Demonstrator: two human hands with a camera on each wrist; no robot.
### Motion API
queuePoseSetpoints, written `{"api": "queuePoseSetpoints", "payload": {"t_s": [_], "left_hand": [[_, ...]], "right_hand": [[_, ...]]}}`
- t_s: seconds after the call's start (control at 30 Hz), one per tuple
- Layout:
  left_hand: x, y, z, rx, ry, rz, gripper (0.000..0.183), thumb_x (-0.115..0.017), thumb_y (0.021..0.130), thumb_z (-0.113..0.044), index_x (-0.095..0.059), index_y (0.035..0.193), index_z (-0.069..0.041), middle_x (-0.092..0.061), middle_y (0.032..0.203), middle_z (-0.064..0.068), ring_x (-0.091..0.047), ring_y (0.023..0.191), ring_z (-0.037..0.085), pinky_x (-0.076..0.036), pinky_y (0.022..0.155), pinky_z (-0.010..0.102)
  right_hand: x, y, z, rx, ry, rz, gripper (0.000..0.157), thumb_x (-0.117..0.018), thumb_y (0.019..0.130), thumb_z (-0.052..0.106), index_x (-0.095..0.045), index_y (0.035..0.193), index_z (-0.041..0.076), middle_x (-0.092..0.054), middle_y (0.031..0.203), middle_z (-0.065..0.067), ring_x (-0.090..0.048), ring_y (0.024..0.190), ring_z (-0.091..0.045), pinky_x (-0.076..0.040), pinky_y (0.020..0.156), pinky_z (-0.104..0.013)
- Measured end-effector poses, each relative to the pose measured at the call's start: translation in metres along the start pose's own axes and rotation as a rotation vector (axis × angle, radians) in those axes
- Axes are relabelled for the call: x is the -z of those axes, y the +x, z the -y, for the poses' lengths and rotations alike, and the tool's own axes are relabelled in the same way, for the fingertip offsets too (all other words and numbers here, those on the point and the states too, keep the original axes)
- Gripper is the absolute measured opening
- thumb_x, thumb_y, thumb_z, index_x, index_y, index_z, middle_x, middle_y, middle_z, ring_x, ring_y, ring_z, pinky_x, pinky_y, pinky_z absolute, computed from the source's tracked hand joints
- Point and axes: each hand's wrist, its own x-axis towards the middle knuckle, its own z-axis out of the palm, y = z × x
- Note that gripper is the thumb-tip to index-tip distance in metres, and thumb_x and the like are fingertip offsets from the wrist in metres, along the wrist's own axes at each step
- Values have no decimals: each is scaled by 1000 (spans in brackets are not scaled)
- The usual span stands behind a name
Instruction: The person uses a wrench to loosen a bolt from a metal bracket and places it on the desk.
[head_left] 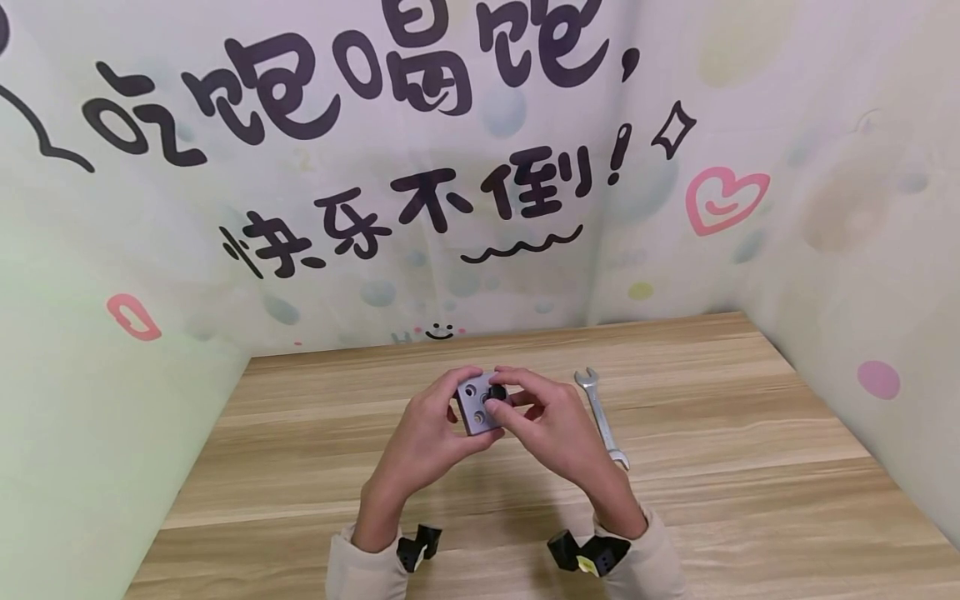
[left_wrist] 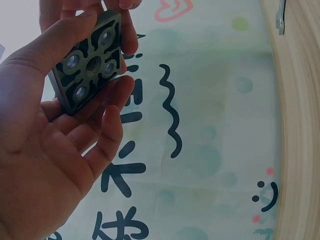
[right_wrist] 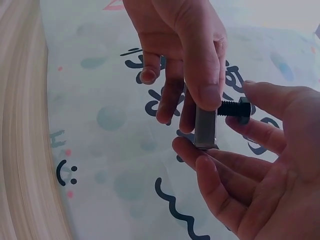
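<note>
My left hand (head_left: 435, 425) grips a square metal plate (head_left: 472, 408) by its edges, over the table's middle. Round holes show near the plate's corners. Its ribbed back faces the left wrist view, a threaded hole at its centre. A black hex-head bolt (right_wrist: 243, 110) sticks straight out from the other face, with part of its thread showing. The thumb and forefinger of my right hand (head_left: 555, 425) pinch around the bolt's head, while other fingers of that hand lie against the plate's edge in the right wrist view.
A silver double open-ended wrench (head_left: 600, 412) lies on the wood-grain table (head_left: 300, 467), just right of my right hand. Printed cloth walls (head_left: 525, 292) stand at the back and both sides. Black wrist cameras (head_left: 588, 554) sit on my cuffs.
</note>
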Motion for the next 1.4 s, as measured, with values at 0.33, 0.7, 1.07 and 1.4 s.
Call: {"api": "queuePoseSetpoints", "payload": {"t_s": [0.33, 0.7, 1.07, 1.4], "left_hand": [[-2, 0, -1, 11, 12, 0, 68, -89, 72, -19, -56, 131, -8, -66, 111, 0, -56, 82, 9, -49, 66, 22], [-2, 0, -2, 21, 19, 2, 68, -89, 73, -19, -56, 131, -8, -66, 111, 1, -56, 81, 9, -49, 65, 22], [-1, 0, -3, 29, 15, 7, 69, -89, 73, -19, -55, 132, -9, -66, 113, 2, -56, 82, 10, -49, 65, 22], [-1, 0, -3, 19, 18, 1, 68, -89, 73, -19, -56, 131, -7, -66, 113, 3, -56, 82, 10, -49, 65, 22]], "right_hand": [[-4, 0, 0, -69, 52, -71, 15, -76, 88, 19, -62, 89, 14, -71, 120, -9, -71, 74, -11, -56, 60, -25], [-4, 1, -1, -37, 27, -69, 14, -77, 88, 19, -63, 90, 15, -71, 117, -11, -72, 74, -13, -57, 60, -26], [-1, 1, -1, -13, 50, -37, 14, -75, 89, 17, -68, 100, 13, -70, 119, -13, -73, 77, -16, -58, 63, -27], [2, 0, -1, -11, 61, -1, 19, -74, 90, 15, -70, 108, 11, -68, 124, -13, -74, 87, -20, -58, 67, -24]]}}
